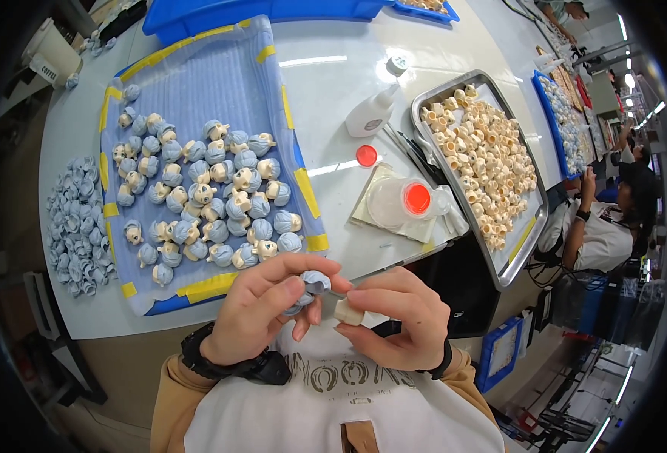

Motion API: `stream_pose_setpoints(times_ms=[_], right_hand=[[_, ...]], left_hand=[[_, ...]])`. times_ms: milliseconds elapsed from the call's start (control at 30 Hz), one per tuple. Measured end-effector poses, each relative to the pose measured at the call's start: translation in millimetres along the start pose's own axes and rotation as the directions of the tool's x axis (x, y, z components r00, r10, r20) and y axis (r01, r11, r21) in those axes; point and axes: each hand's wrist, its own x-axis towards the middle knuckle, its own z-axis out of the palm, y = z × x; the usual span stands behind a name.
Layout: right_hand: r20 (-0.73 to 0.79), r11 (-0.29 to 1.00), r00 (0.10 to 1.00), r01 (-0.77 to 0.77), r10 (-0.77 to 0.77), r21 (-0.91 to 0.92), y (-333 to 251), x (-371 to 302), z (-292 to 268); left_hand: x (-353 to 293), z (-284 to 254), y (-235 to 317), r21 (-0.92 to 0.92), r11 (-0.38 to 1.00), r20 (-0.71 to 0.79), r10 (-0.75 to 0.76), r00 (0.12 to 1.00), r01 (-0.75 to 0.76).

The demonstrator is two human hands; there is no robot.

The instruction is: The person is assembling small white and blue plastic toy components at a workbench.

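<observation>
My left hand is closed round light-blue doll hair pieces, one with its hollow side showing; how many it holds is partly hidden by the fingers. Close beside it, my right hand pinches a cream doll head part between thumb and fingers. The two parts are apart, held over my lap in front of the table edge. Beyond my left hand, a cloth-lined tray with yellow tape holds many doll heads with blue hair. A pile of loose blue hair pieces lies left of it.
A metal tray of cream head parts stands at the right. Between the trays are a white squeeze bottle, a red cap, a clear jar with red inside, and dark tools. Another person sits at right.
</observation>
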Motion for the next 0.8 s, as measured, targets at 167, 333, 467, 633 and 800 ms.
stream_pose_setpoints(times_ms=[167, 333, 467, 633, 800], right_hand=[[0.062, 0.994, 0.996, 0.077, -0.072, -0.082, 2.1, 3.9, 7.0], [-0.023, 0.988, 0.996, 0.084, -0.087, -0.132, 4.8, 5.4, 8.4], [-0.005, 0.975, 0.994, 0.110, -0.113, -0.192, 4.1, 7.2, 5.6], [-0.016, 0.975, 0.988, 0.149, -0.153, -0.167, 4.4, 6.6, 9.4], [-0.035, 0.972, 0.980, 0.187, -0.194, -0.140, 5.1, 6.7, 9.2]], left_hand=[[-0.8, -5.7, -10.0, 0.108, 0.989, 0.034, 0.102, 0.994, -0.105], [-1.1, -2.3, -8.2, 0.182, 0.977, -0.017, 0.112, 0.994, -0.108], [-0.7, -5.7, -12.8, 0.153, 0.969, 0.000, 0.197, 0.980, -0.195], [2.1, -0.5, -10.4, 0.137, 0.974, -0.025, 0.184, 0.983, -0.179], [-0.5, 1.5, -6.2, 0.189, 0.975, -0.059, 0.129, 0.990, -0.116]])
